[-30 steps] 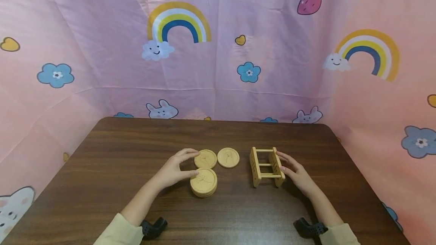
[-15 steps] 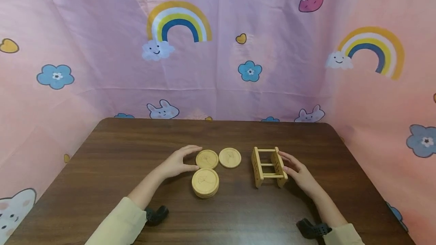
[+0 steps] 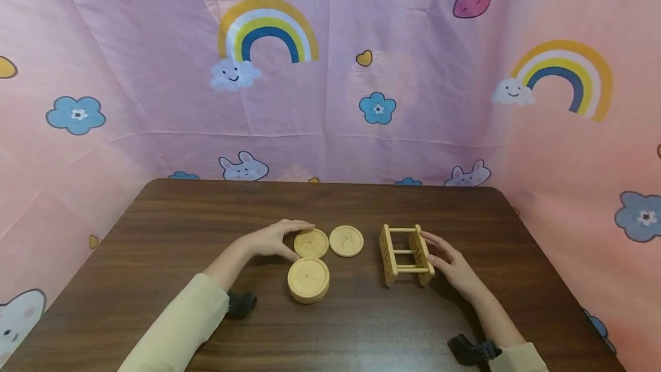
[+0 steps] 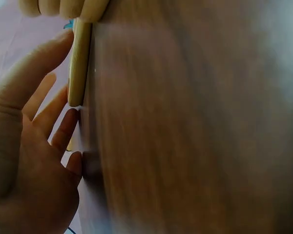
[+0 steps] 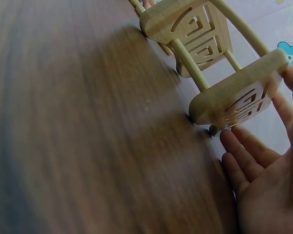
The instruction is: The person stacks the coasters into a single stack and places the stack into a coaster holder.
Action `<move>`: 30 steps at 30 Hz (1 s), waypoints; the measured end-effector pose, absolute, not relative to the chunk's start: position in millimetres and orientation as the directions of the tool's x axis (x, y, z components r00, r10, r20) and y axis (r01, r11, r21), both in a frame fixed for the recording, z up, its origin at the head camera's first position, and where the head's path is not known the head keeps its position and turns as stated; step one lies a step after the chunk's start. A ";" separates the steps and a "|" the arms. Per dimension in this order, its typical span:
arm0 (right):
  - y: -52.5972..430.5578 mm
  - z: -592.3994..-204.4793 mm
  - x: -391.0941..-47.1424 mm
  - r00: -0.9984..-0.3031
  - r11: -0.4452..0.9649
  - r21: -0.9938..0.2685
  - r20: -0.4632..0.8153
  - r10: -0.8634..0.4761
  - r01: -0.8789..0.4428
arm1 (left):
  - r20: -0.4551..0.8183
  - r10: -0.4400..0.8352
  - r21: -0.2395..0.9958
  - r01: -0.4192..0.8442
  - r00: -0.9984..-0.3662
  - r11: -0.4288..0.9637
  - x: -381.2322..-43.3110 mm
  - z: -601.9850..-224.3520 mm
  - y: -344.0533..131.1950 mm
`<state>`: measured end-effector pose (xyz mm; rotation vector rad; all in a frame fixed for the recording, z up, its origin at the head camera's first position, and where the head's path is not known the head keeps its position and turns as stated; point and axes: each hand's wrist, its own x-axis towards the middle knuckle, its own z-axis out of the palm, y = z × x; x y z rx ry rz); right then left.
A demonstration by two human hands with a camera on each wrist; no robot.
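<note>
A round pale wooden coaster [image 3: 311, 243] with an engraved drawing lies flat on the table. My left hand [image 3: 268, 240] has its thumb at the near edge and its forefinger round the far edge. Directly nearer is a stack of similar coasters [image 3: 308, 280], which cuts across the top of the left wrist view. One more coaster [image 3: 346, 241] lies beside the first, on its right. My right hand [image 3: 454, 266] rests its fairly straight fingers against the outer right panel of a small wooden coaster rack [image 3: 410, 268]. Carved slots show in that panel [image 5: 249, 105] in the right wrist view.
The dark wood-grain table [image 3: 232, 205] has rounded far corners. Behind and beside it hangs a pink and lilac cloth [image 3: 330, 113] printed with rainbows, flowers and rabbits. A black wrist mount [image 3: 241, 305] sits on the left wrist, another black mount [image 3: 472, 351] on the right.
My left hand has moved off the stack's upper left edge and further round the single coaster behind it. The coasters, the rack and my right hand have stayed in place.
</note>
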<state>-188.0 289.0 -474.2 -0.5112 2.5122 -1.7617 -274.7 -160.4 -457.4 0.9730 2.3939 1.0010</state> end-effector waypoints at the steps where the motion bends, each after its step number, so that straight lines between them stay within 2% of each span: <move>1: 289.0 -474.6 -187.5 -0.946 0.300 -0.922 0.162 -0.279 -0.247 | -0.077 0.722 0.728 0.456 -0.688 0.512 -275.6 -457.0 -159.7; 8: 287.7 -478.1 -187.6 -0.937 0.288 -0.919 0.183 -0.298 -0.271 | -0.079 0.732 0.674 0.505 -0.676 0.539 -279.0 -458.9 -160.2; 15: 289.4 -477.1 -189.6 -0.943 0.298 -0.919 0.175 -0.282 -0.259 | -0.048 0.750 0.675 0.533 -0.659 0.511 -281.2 -457.3 -155.5; 30: 290.2 -477.5 -190.1 -0.942 0.285 -0.923 0.175 -0.287 -0.258 | -0.009 0.729 0.656 0.547 -0.684 0.521 -282.6 -460.6 -156.1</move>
